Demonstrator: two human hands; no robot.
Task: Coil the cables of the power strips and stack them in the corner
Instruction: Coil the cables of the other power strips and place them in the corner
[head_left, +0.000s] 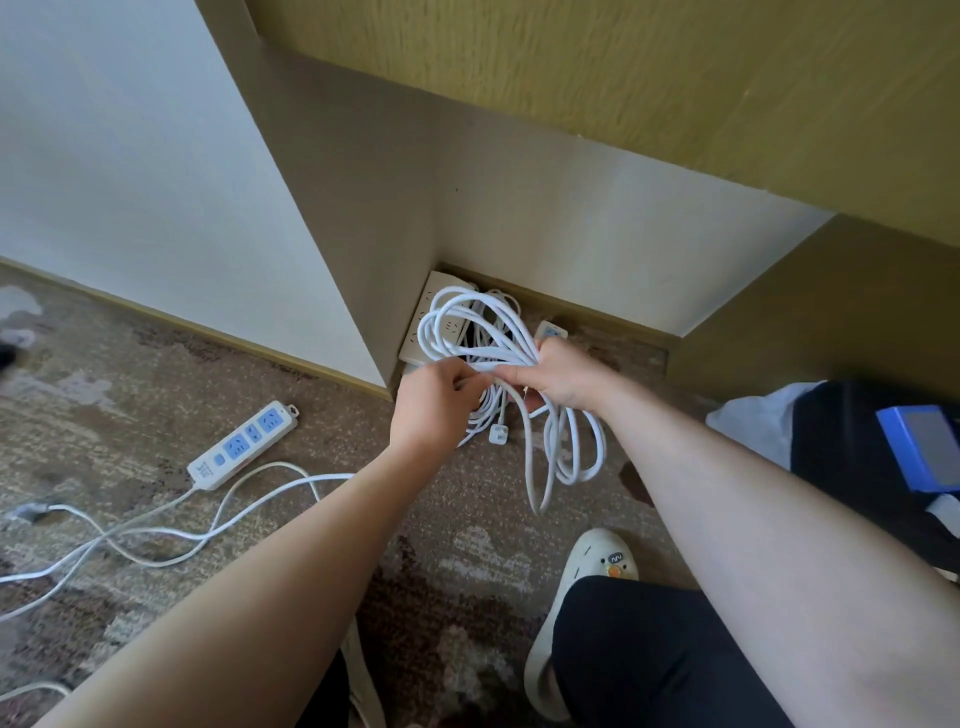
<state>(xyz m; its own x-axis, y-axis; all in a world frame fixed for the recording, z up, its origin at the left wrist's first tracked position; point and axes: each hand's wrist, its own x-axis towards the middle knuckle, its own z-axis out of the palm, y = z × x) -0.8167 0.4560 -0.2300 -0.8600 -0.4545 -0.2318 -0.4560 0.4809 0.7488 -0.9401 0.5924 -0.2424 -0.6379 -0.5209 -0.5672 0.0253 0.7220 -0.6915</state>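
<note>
A bundle of looped white cable (483, 332) is gripped at its middle by the right hand (558, 382), while one strand is pinched by the left hand (436, 410) just beside it. Loops are seen above and below the hands. A white power strip (434, 317) is laid in the corner behind. On the carpet (156, 374) to the left, a blue-socketed power strip (244, 444) is seen with its cord (156, 530) uncoiled. A slipper (576, 597) is worn below.

Soft even daylight; wide-angle bending at edges.
</note>
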